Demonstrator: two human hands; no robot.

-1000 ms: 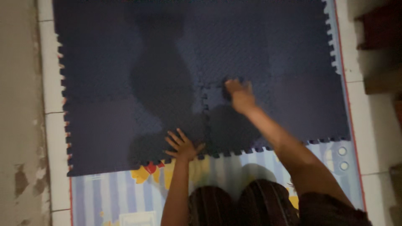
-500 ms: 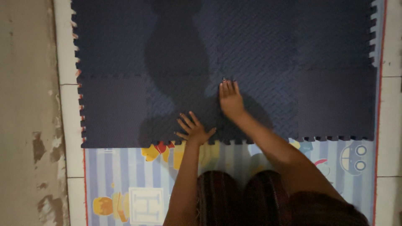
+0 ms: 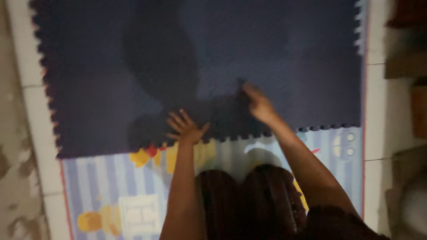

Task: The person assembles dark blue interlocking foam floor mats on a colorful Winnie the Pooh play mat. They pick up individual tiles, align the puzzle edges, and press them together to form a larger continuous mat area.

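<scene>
The person kneels at the near edge of a dark navy foam mat (image 3: pixel 275 49) made of interlocking tiles, which lies over a striped play mat (image 3: pixel 106 186) with cartoon figures on a tiled floor (image 3: pixel 31 102). The left hand (image 3: pixel 184 129) rests flat on the foam close to its toothed near edge, fingers (image 3: pixel 175 119) spread wide apart and gripping nothing. The right hand (image 3: pixel 258 104) reaches farther out onto the foam, its fingers (image 3: pixel 247 89) drawn together and pointed down at a spot on the surface; the view is blurred there, so whether they pinch a tile edge or merely press cannot be told. A faint seam seems to run just beyond those fingertips.

Judging from this, the work is seating the tiles into one another. To do it well, the left palm should hold the near tile steady while the right fingertips press straight down along the seam, tab by tab, working away from the left fingers. Pressing at an angle would likely lift the neighbouring teeth, so weight belongs directly over each joint.
</scene>
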